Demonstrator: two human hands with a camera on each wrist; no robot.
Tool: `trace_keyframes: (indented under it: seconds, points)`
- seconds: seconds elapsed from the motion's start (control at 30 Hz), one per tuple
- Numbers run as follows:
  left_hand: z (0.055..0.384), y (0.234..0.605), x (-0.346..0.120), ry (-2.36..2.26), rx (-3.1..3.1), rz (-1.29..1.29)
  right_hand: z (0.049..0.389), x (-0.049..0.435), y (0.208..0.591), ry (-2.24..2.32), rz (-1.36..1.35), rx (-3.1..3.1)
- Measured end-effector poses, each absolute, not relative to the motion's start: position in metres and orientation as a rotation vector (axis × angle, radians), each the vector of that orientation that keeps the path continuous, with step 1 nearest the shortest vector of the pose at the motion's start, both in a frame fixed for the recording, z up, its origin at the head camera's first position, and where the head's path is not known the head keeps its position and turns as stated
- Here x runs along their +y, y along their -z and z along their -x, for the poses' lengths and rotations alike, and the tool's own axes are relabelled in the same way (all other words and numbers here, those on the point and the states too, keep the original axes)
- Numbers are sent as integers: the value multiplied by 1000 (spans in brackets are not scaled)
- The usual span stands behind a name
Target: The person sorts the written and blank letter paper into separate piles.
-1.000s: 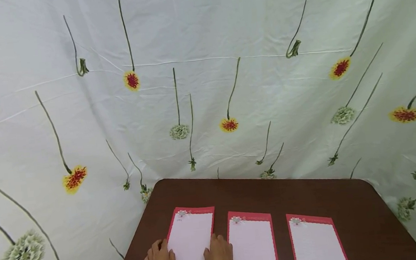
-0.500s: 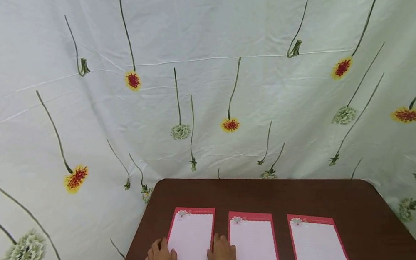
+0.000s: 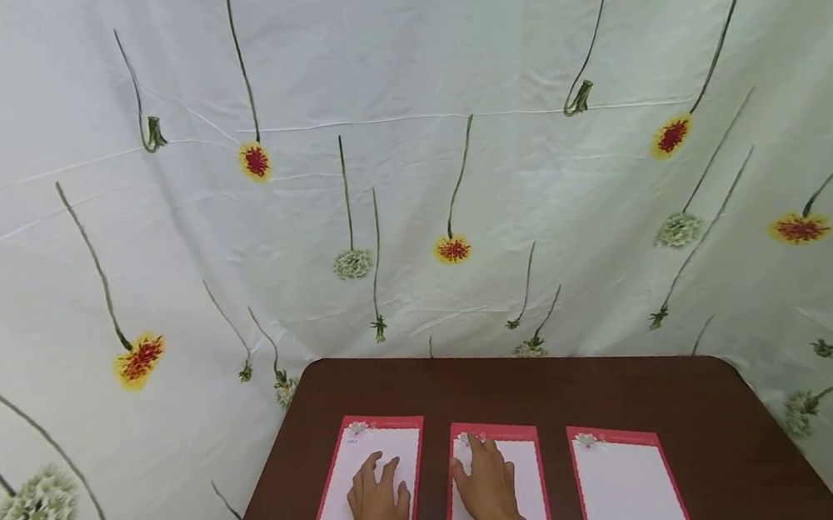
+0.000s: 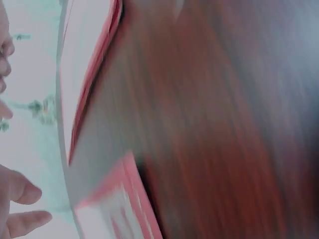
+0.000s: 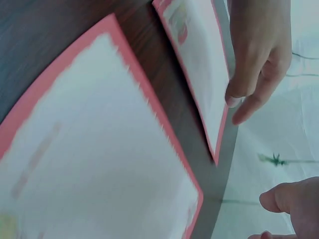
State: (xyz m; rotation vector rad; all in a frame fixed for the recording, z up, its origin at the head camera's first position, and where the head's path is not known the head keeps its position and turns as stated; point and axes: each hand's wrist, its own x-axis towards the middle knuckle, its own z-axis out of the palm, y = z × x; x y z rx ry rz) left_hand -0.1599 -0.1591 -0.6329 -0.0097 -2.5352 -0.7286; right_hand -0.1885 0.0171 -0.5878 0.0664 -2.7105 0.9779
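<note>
My left hand (image 3: 377,506) is spread over the left notepad (image 3: 332,502), a white page with a pink-red border and a flower in its top corner. Over the middle notepad (image 3: 527,471) is my right hand (image 3: 489,487), fingers apart. Neither hand holds anything. In the right wrist view the left hand (image 5: 261,55) looks raised above a notepad (image 5: 199,59), and the right thumb (image 5: 281,196) shows at the lower right. Each hand hides part of the page under it. Blurred fingers (image 4: 22,191) show at the edge of the left wrist view.
A third matching notepad (image 3: 629,482) lies to the right on the dark brown table (image 3: 519,384). Gaps of bare wood separate the notepads. Behind the table hangs a pale curtain (image 3: 397,61) printed with flowers.
Both hands have left the left notepad's sides and moved up and to the right. The left hand is now over that page, the right over the middle one. The notepad's lower end has shifted left.
</note>
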Motion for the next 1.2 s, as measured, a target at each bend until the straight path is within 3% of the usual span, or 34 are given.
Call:
trace_keyframes:
  seconds: [0.27, 0.67, 1.2]
  points:
    - [152, 629, -124, 799, -2730, 176, 183, 59, 586, -899, 1, -2728]
    - [152, 633, -111, 850, -2861, 197, 173, 117, 603, -833, 221, -2926]
    - [154, 641, -97, 878, -2948, 163, 163, 130, 625, -721, 243, -3025]
